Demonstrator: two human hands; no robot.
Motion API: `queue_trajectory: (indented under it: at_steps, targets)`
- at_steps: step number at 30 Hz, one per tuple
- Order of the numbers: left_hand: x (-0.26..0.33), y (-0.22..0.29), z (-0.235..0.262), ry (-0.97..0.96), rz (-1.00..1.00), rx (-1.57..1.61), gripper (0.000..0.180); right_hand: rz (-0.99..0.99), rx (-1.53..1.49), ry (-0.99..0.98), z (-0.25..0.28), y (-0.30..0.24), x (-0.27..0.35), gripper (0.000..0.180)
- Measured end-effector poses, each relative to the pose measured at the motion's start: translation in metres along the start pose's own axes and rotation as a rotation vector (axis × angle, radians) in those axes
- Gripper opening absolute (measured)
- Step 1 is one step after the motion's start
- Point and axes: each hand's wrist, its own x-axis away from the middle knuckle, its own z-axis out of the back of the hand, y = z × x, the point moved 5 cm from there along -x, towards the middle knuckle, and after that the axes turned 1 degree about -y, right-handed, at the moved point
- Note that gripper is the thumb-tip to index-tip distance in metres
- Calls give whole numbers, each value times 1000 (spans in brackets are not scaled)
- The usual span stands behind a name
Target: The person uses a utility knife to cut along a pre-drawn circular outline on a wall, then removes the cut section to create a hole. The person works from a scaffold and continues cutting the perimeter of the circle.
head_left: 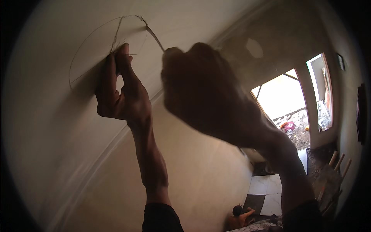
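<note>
A pencil-like circle (71,63) is drawn on the pale ceiling (42,104), with lines crossing inside it. A rough dark cut (116,35) runs from near its middle up to the rim, then a short way along the arc. My right hand (201,85) is closed in a fist around the lower end of a thin, bent blade (155,38). The blade's tip meets the ceiling at the end of the cut; its grip is hidden in my fist. My left hand (125,98) reaches up, fingertips pinched together against the ceiling at the cut's inner end. What they grip, if anything, is hidden.
Below at lower right, a person (239,218) sits low near black and white floor tiles (269,185). A window opening (284,94) on the right shows rubble outside. Several wooden poles (338,164) lean by the right wall. A bare wall (201,166) stands below my arms.
</note>
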Motion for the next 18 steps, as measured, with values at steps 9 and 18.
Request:
queue_trajectory:
  at_steps: [9,18]
  targets:
    - [-18,-7,-6,14,-45,94,5,-41,-134,149,0,1,-3,11]
    - [-24,-4,-12,-26,-18,132,4,-109,-98,156,-4,9,-17,13]
